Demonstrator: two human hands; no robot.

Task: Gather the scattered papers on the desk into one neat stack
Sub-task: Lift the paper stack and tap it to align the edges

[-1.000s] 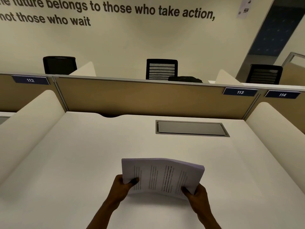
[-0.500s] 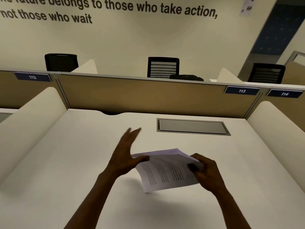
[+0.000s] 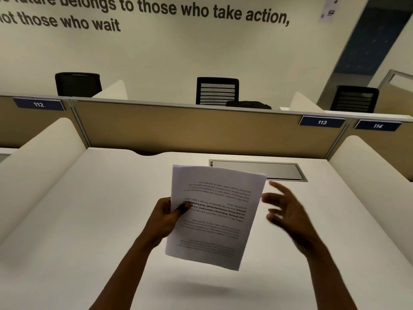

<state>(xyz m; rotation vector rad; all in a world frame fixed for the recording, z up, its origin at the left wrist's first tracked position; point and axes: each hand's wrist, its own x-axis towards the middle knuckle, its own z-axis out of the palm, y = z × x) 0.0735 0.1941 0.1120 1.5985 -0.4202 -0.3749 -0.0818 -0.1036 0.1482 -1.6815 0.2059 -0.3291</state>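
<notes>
A stack of printed white papers (image 3: 214, 218) is held up above the white desk (image 3: 89, 220), long side roughly vertical, its text upside down to me. My left hand (image 3: 166, 217) grips the stack at its left edge, thumb on the front sheet. My right hand (image 3: 288, 211) hovers just right of the stack with fingers spread, blurred and not touching the paper. The stack casts a shadow on the desk below it. No loose sheets lie on the desk surface.
A grey cable hatch (image 3: 257, 172) is set into the desk behind the papers. A tan partition (image 3: 190, 130) closes the far side, and curved white dividers (image 3: 40, 162) flank the desk. Black chairs (image 3: 218, 90) stand beyond the partition.
The stack has been turned from landscape to upright. My left hand, open half a second ago, now grips its left edge; my right hand has let go and moved off to the right.
</notes>
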